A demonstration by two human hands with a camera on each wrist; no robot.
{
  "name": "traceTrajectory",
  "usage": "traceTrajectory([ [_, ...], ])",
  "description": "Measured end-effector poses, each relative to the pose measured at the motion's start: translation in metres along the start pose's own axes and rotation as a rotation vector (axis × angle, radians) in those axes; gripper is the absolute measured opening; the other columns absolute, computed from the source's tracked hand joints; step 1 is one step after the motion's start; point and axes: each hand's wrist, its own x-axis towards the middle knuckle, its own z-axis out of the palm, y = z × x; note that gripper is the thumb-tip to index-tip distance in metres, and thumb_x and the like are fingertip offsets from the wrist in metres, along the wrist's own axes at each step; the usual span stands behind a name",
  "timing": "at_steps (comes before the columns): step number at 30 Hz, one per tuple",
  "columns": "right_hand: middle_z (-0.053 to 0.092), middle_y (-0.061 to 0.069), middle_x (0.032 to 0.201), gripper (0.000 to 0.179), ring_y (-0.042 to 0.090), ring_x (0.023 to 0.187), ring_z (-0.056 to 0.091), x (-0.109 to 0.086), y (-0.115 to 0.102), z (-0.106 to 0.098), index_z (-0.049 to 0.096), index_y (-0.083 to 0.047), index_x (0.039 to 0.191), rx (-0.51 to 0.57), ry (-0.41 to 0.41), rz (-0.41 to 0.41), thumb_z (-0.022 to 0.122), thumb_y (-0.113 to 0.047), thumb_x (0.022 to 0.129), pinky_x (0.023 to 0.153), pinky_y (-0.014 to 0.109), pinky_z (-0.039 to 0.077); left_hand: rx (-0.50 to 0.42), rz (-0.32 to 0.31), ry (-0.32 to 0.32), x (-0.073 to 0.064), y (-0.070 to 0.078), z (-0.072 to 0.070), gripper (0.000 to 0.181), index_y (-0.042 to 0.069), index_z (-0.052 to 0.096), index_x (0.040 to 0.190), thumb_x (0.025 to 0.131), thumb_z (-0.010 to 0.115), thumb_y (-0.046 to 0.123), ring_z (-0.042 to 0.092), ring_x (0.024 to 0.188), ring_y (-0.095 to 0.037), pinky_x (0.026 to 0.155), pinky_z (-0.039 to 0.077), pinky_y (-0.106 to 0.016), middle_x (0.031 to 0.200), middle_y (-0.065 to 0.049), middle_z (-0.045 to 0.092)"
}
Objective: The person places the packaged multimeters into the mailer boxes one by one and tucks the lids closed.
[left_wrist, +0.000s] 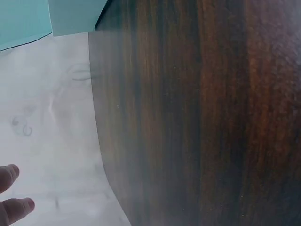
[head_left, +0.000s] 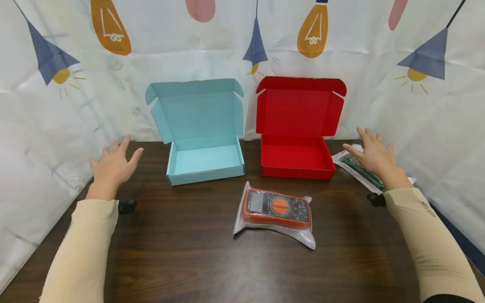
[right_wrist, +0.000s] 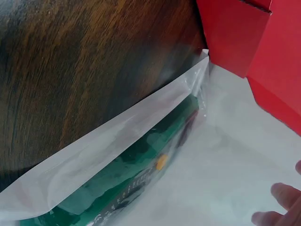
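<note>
My left hand [head_left: 112, 168], fingers spread and holding nothing, hovers at the table's left side, left of an open light-blue box [head_left: 206, 162]. Its fingertips show at the lower left of the left wrist view. With fingers spread too, my right hand [head_left: 375, 155] is over a green item in a clear plastic bag [head_left: 367, 174], right of an open red box [head_left: 297, 158]. In the right wrist view the bagged green item [right_wrist: 136, 162] shows a dark face with a yellow-orange dot. An orange multimeter [head_left: 278, 208] lies in its own clear bag in front of the boxes.
Both boxes have raised lids leaning back near a white printed curtain [head_left: 223, 42]. The dark wood table [head_left: 182, 261] reaches to the curtain at the back and sides. Dark camera straps sit at both wrists.
</note>
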Motion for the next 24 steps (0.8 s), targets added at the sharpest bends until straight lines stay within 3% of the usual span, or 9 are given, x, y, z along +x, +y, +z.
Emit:
traceTrajectory([
  [9,0.012,0.033,0.163,0.096,0.059,0.145,0.013,-0.007,-0.014,-0.006,0.006,-0.009,0.165,-0.003,-0.016,-0.037,0.043,-0.068,0.099,0.109,0.081,0.007,-0.012,0.003,0.028,-0.003,0.004,0.001,0.082,0.016,0.005,0.166,0.103,0.019,0.068,0.025,0.139,-0.060,0.097,0.019,-0.084,0.159,-0.033,0.026],
  [24,0.019,0.030,0.164,0.087,0.058,0.138,0.029,-0.021,-0.047,-0.011,0.009,-0.015,0.166,0.016,-0.021,-0.140,0.046,-0.061,0.102,0.107,0.077,0.023,-0.014,0.030,0.025,-0.010,0.009,0.000,0.081,0.013,0.005,0.166,0.106,0.022,0.064,0.040,0.126,-0.064,0.093,0.033,-0.079,0.152,-0.039,0.034],
])
